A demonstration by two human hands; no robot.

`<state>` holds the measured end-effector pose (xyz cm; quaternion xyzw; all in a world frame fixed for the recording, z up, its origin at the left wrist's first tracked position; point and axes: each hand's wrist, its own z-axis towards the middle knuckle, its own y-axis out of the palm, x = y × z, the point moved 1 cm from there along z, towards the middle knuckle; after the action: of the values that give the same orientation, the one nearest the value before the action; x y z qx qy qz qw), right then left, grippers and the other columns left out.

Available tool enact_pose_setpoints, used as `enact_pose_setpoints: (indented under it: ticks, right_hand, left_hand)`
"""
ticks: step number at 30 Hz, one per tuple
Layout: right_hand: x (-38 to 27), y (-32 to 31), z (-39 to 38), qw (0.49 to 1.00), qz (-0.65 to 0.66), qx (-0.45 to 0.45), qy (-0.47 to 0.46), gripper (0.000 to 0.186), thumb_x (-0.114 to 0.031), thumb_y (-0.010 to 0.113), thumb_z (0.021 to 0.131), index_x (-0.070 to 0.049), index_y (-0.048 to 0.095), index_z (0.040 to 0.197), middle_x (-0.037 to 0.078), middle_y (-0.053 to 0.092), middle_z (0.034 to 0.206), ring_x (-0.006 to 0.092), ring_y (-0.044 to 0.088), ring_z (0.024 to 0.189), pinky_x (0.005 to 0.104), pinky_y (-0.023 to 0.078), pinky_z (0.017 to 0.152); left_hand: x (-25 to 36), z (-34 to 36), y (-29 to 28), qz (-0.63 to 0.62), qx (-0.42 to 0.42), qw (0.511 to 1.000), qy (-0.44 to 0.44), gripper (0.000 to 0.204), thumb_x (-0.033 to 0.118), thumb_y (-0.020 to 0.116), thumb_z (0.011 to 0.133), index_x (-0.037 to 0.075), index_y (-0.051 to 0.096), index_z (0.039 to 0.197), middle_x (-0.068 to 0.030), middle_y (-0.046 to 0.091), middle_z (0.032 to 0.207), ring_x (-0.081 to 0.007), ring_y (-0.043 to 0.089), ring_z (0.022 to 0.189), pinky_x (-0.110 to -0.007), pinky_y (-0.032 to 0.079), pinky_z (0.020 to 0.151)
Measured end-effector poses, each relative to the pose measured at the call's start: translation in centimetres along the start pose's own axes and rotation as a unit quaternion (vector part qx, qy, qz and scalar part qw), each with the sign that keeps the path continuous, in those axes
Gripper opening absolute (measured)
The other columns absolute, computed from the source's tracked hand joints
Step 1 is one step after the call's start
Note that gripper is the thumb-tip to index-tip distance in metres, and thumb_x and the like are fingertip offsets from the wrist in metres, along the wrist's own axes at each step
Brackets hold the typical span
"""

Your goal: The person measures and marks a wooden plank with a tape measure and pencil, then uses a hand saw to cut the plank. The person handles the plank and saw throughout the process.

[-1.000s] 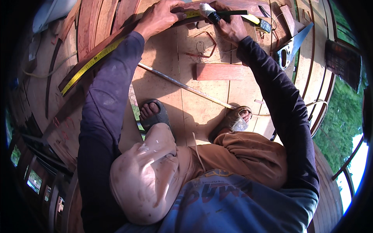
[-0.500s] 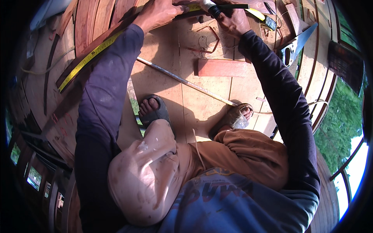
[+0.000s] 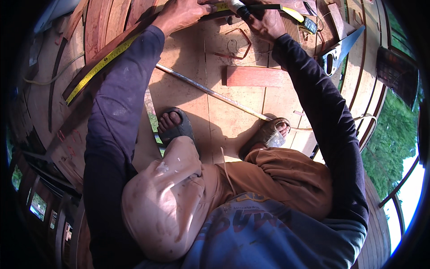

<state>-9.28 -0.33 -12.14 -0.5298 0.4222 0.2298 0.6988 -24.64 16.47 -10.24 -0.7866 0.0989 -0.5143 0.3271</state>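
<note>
My left hand (image 3: 181,14) is closed over a yellow tape measure's blade (image 3: 102,63), which lies along a long reddish board (image 3: 82,80). My right hand (image 3: 264,24), with a white and black wrapping on one finger, is bent over the same blade, its fingertips largely hidden; I cannot make out its grip. Just right of it are the tape's yellow-and-black case (image 3: 308,25) and a thin dark strip (image 3: 271,7). A short reddish block (image 3: 253,76) and a bent reddish loop (image 3: 246,51) lie below that hand.
A handsaw (image 3: 340,51) lies at the right. A long metal rod (image 3: 206,89) crosses the planked floor (image 3: 188,101) above my sandaled feet. More reddish boards (image 3: 107,22) lie at the upper left. A dark panel (image 3: 396,67) and slatted edge with greenery beyond are at the far right.
Both hands and the tape appear slightly higher in the picture than a second ago, as does most of the scene. Their arrangement looks much the same.
</note>
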Motion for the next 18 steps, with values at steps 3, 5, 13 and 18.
enact_pose_setpoints:
  ticks: [3,5,13,18]
  right_hand:
    - [0.07,-0.07,-0.12,1.000,0.005,-0.010,0.024,0.028,-0.031,0.064,0.100,-0.003,0.067,0.098,0.011,0.069,0.076,0.0188,0.065,0.067,0.0345,0.051,0.065]
    - [0.12,-0.06,-0.22,0.999,0.014,-0.011,0.034,0.028,-0.030,0.064,0.100,-0.003,0.067,0.098,0.010,0.069,0.075,0.0177,0.065,0.066,0.0339,0.051,0.065]
    - [0.69,0.45,-0.54,0.996,0.068,-0.020,0.050,0.023,-0.026,0.064,0.100,-0.004,0.065,0.099,0.007,0.071,0.077,0.0144,0.067,0.069,0.0313,0.052,0.065]
    - [0.94,0.47,-0.57,1.000,0.005,0.008,0.009,0.024,-0.027,0.064,0.100,-0.003,0.065,0.098,0.009,0.069,0.075,0.0169,0.065,0.067,0.0336,0.051,0.063]
  left_hand:
    - [-0.23,0.13,0.11,0.004,0.006,1.000,0.012,0.038,0.015,0.069,0.086,0.004,0.069,0.122,-0.0229,0.073,0.109,-0.0347,0.070,0.107,-0.040,0.053,0.092]
    - [-0.39,0.13,0.14,0.007,0.008,1.000,0.021,0.038,0.015,0.069,0.086,0.004,0.069,0.122,-0.0232,0.073,0.109,-0.0351,0.070,0.107,-0.040,0.053,0.092]
    - [-0.55,0.20,0.21,0.028,0.000,1.000,0.007,0.039,0.017,0.069,0.085,0.005,0.069,0.123,-0.0246,0.072,0.108,-0.0363,0.070,0.104,-0.041,0.053,0.089]
    - [-0.15,0.07,0.21,0.016,0.005,1.000,0.024,0.039,0.017,0.068,0.086,0.005,0.069,0.123,-0.0251,0.073,0.106,-0.0361,0.070,0.103,-0.041,0.053,0.089]
